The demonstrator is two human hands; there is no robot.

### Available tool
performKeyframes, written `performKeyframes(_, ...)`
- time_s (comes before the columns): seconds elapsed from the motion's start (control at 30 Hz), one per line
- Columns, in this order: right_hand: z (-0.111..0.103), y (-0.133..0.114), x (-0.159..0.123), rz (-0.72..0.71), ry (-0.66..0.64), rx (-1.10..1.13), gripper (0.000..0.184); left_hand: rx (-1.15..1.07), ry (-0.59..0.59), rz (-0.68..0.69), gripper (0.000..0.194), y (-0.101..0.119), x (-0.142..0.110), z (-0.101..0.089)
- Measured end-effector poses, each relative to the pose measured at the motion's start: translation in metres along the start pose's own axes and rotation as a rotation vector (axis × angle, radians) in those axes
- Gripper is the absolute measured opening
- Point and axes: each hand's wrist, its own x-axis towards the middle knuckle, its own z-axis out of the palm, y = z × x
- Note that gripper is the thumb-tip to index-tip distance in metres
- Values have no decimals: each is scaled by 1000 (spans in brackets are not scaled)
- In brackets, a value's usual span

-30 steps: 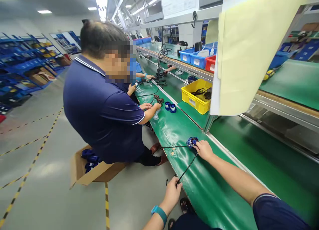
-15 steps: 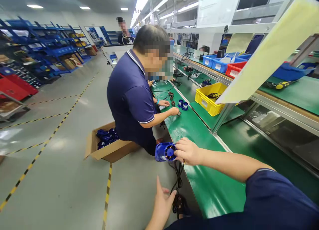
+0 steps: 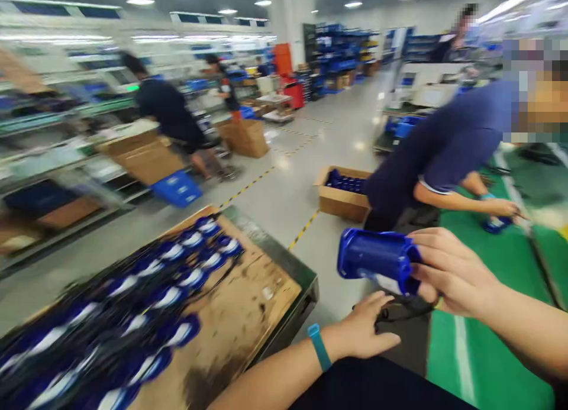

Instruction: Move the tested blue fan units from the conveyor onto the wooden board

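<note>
My right hand (image 3: 452, 274) grips a blue motor housing (image 3: 375, 259) by its round end, holding it sideways with the square flange to the left. A black cable (image 3: 410, 312) hangs below the housing. My left hand (image 3: 366, 327), with a teal band on the wrist, is under the housing beside the cable. Its thumb and fingers are spread; whether they touch the cable I cannot tell. Several blue housings with white labels and black cables (image 3: 173, 294) lie in rows at lower left, blurred.
The rows lie on a brown cardboard-topped platform (image 3: 248, 303) with a dark edge. A green workbench (image 3: 492, 345) runs along the right, where a co-worker (image 3: 448, 144) leans over it. A carton of blue parts (image 3: 341, 200) stands on the floor.
My view has swung left, bringing the platform with rows of housings into sight. The held housing has moved away from over the bench edge. My left hand has come up beneath it.
</note>
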Motion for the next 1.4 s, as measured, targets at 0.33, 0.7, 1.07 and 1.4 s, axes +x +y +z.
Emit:
performKeyframes(0.33,214,-36,161,-282,-78,230,25,-344,331,-162,52,24,-157,-20)
performKeyframes(0.7,501,-78,146,-513,-733,308,39,-1289,1203,-275,67,-18,-187,-54)
performKeyframes(1.07,441,-28,121,-91,-636,648,70,-1437,1264,-180,36,-4,-178,-85)
performKeyframes(1.4,318,-83,-47,750,-867,1564,80,-1691,1295,-266,31,31,-178,-137)
